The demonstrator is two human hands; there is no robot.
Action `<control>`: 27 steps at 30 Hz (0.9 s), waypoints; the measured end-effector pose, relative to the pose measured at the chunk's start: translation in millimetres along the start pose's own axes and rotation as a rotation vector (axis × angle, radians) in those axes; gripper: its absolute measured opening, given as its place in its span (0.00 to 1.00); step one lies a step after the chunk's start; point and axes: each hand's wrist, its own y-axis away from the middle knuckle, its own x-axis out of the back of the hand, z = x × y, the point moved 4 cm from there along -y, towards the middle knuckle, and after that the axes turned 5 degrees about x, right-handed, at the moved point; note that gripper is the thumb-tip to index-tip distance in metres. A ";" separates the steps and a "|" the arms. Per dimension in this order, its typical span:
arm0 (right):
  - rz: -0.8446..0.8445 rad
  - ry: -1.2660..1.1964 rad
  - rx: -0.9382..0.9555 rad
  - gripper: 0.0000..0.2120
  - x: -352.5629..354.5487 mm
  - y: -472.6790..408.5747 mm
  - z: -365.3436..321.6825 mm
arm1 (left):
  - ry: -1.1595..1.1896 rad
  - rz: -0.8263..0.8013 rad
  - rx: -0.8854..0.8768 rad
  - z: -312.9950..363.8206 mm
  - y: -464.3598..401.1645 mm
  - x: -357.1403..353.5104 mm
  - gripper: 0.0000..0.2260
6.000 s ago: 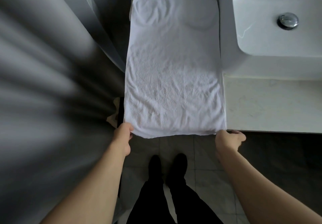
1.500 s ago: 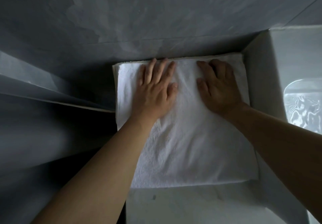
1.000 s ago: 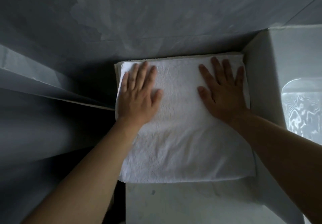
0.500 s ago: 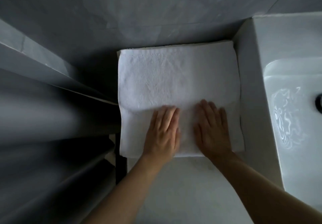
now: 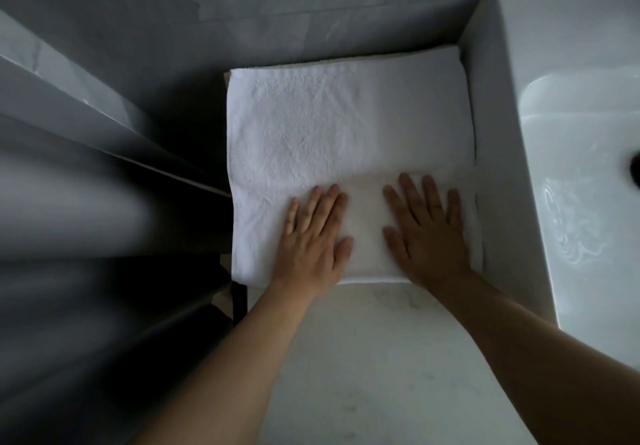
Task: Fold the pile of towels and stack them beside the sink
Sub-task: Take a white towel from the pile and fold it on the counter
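In the middle of the frame one folded white towel (image 5: 346, 139) lies on the pale counter (image 5: 363, 358), its right edge against the outer wall of the one sink (image 5: 571, 132); two hands rest flat on its lower part, side by side; the left hand (image 5: 313, 240) and the right hand (image 5: 427, 233) both have straight, spread fingers, pressing and gripping nothing; grey wall (image 5: 277, 1) fills the top.
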 end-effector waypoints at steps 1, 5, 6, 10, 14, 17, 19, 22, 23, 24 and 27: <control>-0.003 -0.001 -0.004 0.31 1.9 3.0 6.6 | -0.020 -0.013 0.022 -7.9 3.5 0.5 0.30; -0.042 -0.002 -0.065 0.32 7.6 9.4 14.6 | -0.084 -0.090 0.173 -59.1 36.1 5.9 0.32; -0.066 0.009 -0.092 0.33 9.5 10.1 12.1 | -0.075 -0.127 0.209 -67.9 42.2 8.5 0.33; -0.126 0.067 -0.112 0.32 30.1 27.6 -0.1 | -0.147 -0.236 0.246 -66.7 51.2 18.0 0.39; -0.199 0.243 0.133 0.27 39.3 58.5 -15.4 | -0.108 -0.156 -0.056 -32.1 67.2 35.2 0.33; -0.317 0.383 0.077 0.20 44.7 56.8 -7.1 | -0.133 -0.026 -0.078 -23.8 66.6 44.1 0.22; -0.366 0.447 0.066 0.19 49.1 52.5 -2.0 | -0.234 -0.031 -0.043 -23.0 63.5 46.3 0.21; -0.420 0.530 0.131 0.17 53.8 43.5 -4.6 | -0.314 -0.094 0.077 -37.4 60.1 52.9 0.15; -0.414 0.544 0.136 0.15 60.2 38.8 -4.4 | -0.277 -0.125 0.134 -46.7 57.6 56.0 0.13; -0.393 0.557 0.138 0.13 68.9 32.0 -3.4 | -0.195 -0.130 0.199 -57.0 53.3 62.1 0.10; -0.305 0.621 0.113 0.11 104.3 -0.3 6.0 | 0.204 0.016 0.400 -85.7 30.8 90.3 0.04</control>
